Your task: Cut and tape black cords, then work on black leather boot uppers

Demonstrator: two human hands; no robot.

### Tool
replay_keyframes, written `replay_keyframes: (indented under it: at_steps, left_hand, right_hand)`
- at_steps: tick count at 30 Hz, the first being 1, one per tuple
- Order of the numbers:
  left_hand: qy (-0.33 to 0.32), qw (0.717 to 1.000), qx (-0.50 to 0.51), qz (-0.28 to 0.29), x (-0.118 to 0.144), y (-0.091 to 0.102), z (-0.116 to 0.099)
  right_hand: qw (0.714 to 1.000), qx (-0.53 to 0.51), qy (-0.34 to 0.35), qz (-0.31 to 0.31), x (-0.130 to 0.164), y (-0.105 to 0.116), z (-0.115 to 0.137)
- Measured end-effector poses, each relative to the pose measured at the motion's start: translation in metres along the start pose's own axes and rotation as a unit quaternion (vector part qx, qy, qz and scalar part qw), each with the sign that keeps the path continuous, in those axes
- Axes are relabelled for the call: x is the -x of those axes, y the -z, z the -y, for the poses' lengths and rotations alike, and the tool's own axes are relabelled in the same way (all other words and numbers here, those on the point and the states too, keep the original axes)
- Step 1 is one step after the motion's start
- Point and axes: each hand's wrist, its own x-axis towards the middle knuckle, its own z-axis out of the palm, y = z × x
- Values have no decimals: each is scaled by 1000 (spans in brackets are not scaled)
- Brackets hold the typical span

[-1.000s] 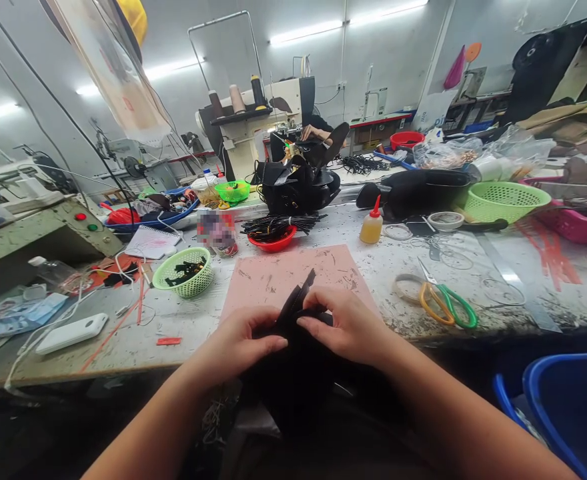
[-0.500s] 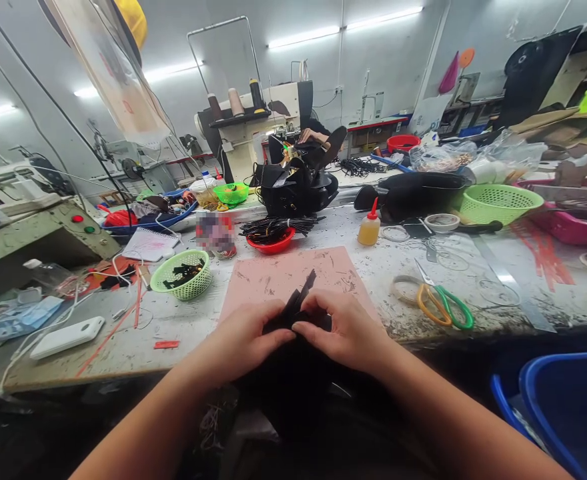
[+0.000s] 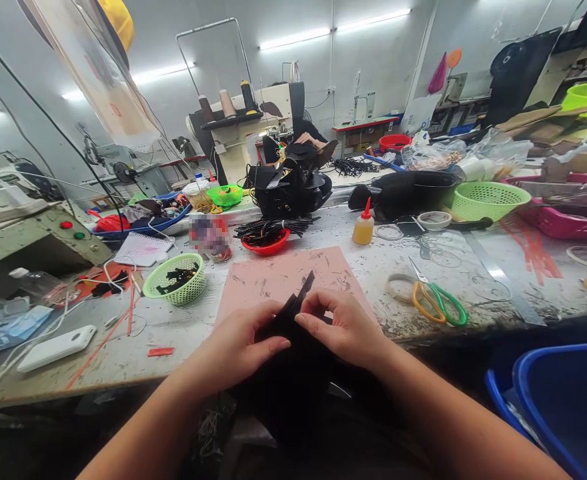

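Observation:
Both hands grip one black piece of material (image 3: 293,363) at the near edge of the workbench. My left hand (image 3: 238,347) pinches its left side. My right hand (image 3: 346,330) pinches its upper right, and a narrow black strip end sticks up between my thumbs over the pink cutting mat (image 3: 283,277). The lower part of the black piece hangs down below the bench edge towards my lap.
Scissors with yellow and green handles (image 3: 436,300) lie right of the mat. A small green basket (image 3: 176,280), a red bowl of black strips (image 3: 266,240), a glue bottle (image 3: 363,227), a white power bank (image 3: 56,347) and a blue tub (image 3: 563,400) surround me. A person works at a sewing machine (image 3: 253,127) behind.
My view drifted slightly to the right. My hands shifted a little on the black piece, and the strip end between my thumbs stands a bit higher.

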Motion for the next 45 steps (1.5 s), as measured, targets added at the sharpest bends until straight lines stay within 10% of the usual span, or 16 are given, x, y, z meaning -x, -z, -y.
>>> replay_keyframes:
  at_steps: [13,38,42,45]
  left_hand:
    - [22,999,18,-16,-8,0,-3]
    - [-13,1000,-19,-7,-10,-2,-1]
    - [-34,999,9,9,-11,-1,3]
    - [-25,999,-13,26,-8,-1,5]
  right_hand:
    - [993,-48,-26,105,-4,10,-2]
    - [994,51,-51,80,-9,11,4]
    - [986,158,57,21,-9,16,7]
    - [966,186,143,113,-10,23,9]
